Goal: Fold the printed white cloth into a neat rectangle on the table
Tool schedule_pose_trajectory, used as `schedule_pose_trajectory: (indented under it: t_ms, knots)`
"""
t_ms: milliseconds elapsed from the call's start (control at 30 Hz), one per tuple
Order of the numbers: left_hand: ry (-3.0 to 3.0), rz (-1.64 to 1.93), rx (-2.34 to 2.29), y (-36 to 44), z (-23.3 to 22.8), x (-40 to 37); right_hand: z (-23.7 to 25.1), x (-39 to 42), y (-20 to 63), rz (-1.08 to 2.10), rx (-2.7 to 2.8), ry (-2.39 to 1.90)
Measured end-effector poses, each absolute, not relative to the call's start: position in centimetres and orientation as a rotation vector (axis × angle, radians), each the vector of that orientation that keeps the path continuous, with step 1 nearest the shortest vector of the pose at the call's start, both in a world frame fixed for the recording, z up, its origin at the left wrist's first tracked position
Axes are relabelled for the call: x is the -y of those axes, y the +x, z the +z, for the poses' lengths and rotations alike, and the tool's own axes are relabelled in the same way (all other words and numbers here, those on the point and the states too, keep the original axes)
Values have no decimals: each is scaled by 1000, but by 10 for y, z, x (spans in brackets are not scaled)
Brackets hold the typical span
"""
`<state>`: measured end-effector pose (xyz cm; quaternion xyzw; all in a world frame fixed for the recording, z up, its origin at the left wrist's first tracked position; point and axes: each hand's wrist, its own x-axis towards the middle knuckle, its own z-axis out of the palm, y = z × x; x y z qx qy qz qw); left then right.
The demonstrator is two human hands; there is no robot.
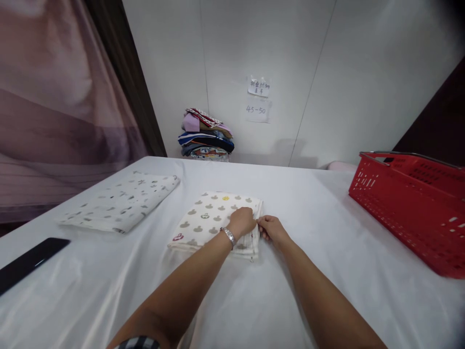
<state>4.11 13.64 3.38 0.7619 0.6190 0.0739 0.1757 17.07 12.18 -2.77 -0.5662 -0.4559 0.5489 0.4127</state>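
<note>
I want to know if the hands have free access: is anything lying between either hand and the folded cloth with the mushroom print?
Nothing visible does. The left hand rests on top of the folded cloth near its right edge, and the right hand pinches that same edge. The other folded cloth and the red basket lie well off to the sides.

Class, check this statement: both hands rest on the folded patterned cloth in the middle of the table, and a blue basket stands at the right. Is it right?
Not quite: the basket is red, not blue. The head view shows it at the right of the table, with the left hand and right hand on the folded patterned cloth.
</note>
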Motion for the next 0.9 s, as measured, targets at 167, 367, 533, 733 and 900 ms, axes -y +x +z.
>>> schedule_pose_trajectory:
  t_ms: [167,367,533,733,900]
  knots:
    - [2083,313,-1740,38,28,-140,-25,-120,171,1355,1145,-1415]
    - [2032,518,-1675,36,21,-129,-28,-122,173,1366,1167,-1363]
    - [2027,610,-1639,38,17,-122,-27,-121,173,1362,1180,-1362]
    - [2050,658,-1606,38,11,-117,-24,-121,174,1373,1206,-1370]
    - [2190,611,-1667,41,8,-107,-24,-119,177,1426,1206,-1366]
